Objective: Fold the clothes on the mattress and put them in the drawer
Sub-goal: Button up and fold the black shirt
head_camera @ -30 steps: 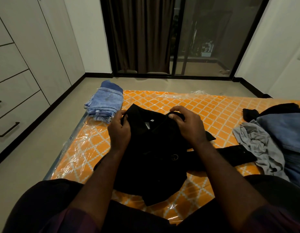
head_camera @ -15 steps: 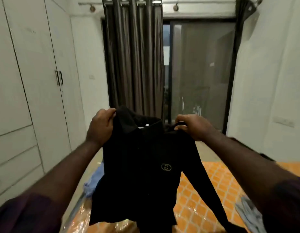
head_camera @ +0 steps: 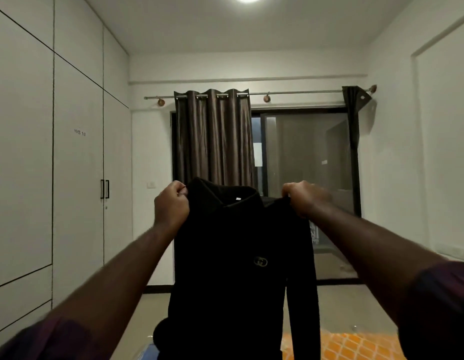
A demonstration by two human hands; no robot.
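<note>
Since half a second ago the black shirt [head_camera: 233, 255] has gone higher and the view has tipped up with it, so that the ceiling now shows and only a strip of the orange-patterned mattress [head_camera: 338, 344] is left at the near right edge. The shirt hangs upright in the air in the middle of the scene, collar at the top, a small round logo [head_camera: 260, 261] on its chest and one long sleeve dangling on the right. The left hand [head_camera: 171, 203] pinches the shirt's left shoulder beside the collar, fingers curled tight on the cloth. The right hand [head_camera: 303, 201], slightly blurred, grips the right shoulder in the same way. Both arms reach forward, well apart. Far behind the shirt hang a brown curtain [head_camera: 215, 136] and a dark glass door [head_camera: 309, 165]; a white wardrobe [head_camera: 77, 178] fills the left wall.
</note>
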